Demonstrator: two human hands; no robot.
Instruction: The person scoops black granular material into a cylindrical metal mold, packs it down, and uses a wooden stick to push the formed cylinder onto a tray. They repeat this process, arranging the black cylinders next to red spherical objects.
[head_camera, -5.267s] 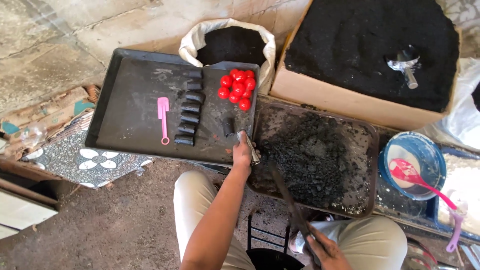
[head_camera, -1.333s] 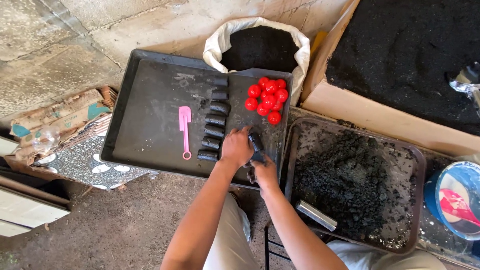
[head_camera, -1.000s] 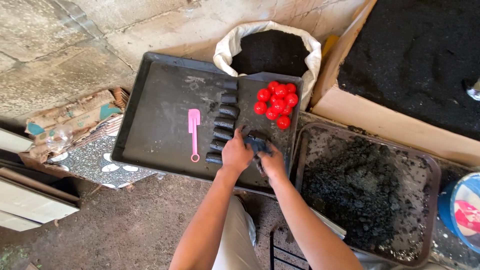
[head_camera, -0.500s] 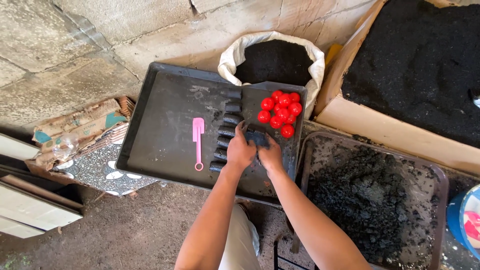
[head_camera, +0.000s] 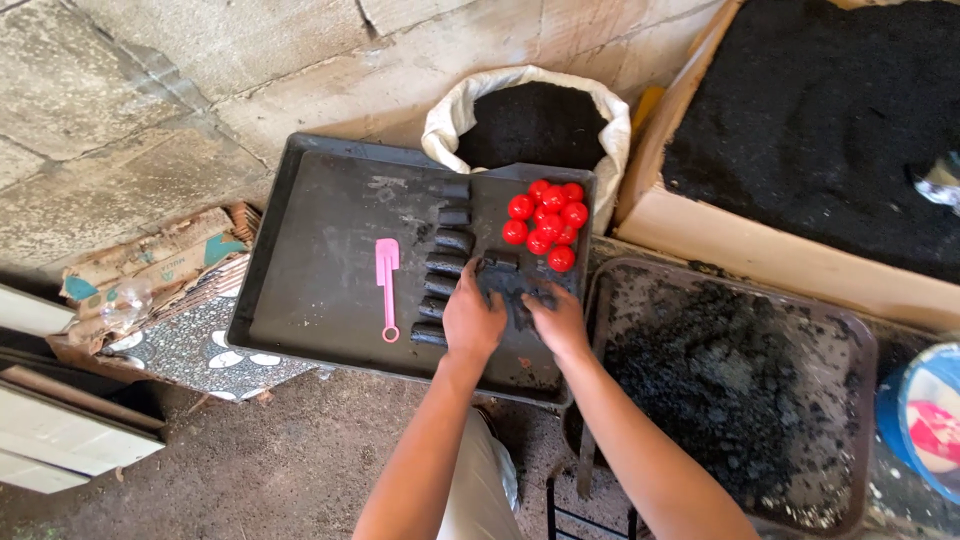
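Both hands rest on the black tray (head_camera: 300, 290) — the left hand (head_camera: 472, 322) and right hand (head_camera: 556, 318) curl loosely around a dark lump (head_camera: 510, 282), pressing it between them. It sits just right of a column of dark rolls (head_camera: 443, 262), below the red balls (head_camera: 546, 222); a pink spatula (head_camera: 386, 285) lies apart.

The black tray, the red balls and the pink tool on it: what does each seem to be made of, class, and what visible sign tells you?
Black tray: probably metal or hard plastic, matt and dusty, with a thin raised rim.
Red balls: likely glossy plastic, each showing a bright highlight.
Pink tool: seemingly moulded plastic, even colour, ring at the handle end.
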